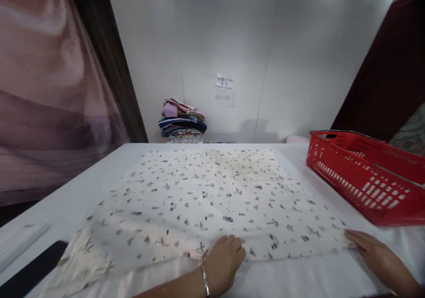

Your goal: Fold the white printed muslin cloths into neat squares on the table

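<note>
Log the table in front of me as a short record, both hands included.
Cloth: white, small scattered print, spread on the white table
Left hand: curled on the near edge of the cloth; grip unclear; bracelet on wrist
Left hand point: left hand
Right hand: right hand at the cloth's near right corner
Right side: red basket
Back: fabric stack
Near left: dark flat object

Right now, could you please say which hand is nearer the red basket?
The right hand, at the near right corner of the patterned cloth; the left hand, wearing a bracelet, is farther.
</note>
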Available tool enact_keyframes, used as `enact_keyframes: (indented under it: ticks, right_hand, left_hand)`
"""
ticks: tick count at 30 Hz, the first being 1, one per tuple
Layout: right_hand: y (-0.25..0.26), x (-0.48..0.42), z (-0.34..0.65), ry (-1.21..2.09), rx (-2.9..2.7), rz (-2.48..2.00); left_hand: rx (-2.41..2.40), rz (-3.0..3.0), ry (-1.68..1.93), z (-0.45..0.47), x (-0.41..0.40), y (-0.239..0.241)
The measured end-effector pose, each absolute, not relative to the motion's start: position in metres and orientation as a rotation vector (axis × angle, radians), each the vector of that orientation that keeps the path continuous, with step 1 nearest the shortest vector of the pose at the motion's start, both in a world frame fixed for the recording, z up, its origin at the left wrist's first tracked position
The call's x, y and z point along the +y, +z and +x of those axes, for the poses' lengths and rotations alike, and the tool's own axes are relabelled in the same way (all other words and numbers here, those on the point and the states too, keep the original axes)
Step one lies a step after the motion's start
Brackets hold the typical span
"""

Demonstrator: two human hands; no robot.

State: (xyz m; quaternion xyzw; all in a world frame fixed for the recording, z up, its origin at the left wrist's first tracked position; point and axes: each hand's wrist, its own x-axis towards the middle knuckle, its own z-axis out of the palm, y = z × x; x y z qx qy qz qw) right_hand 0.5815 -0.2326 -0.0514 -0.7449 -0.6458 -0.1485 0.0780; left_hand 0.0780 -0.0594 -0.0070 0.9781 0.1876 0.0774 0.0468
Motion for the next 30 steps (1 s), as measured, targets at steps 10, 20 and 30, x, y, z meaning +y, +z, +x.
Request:
enact_keyframes:
  ticks: [10,20,30]
  right_hand:
    - [-0.037,-0.161,0.376,-0.323,-2.349,-1.459]
    - [-0.020,-0.104,0.223,-0.143,-2.450,-1.029]
    - [-0.022,-0.089,0.184,-0.110,-2.547,-1.179]
  left_hand:
    - [0.658,3.069,0.304,0.059,-0.070,0.006]
    - [0.951,3.050,0.418,0.015,-0.075,0.005]
    - [1.265,2.951,0.437,-0.024,-0.065,0.007]
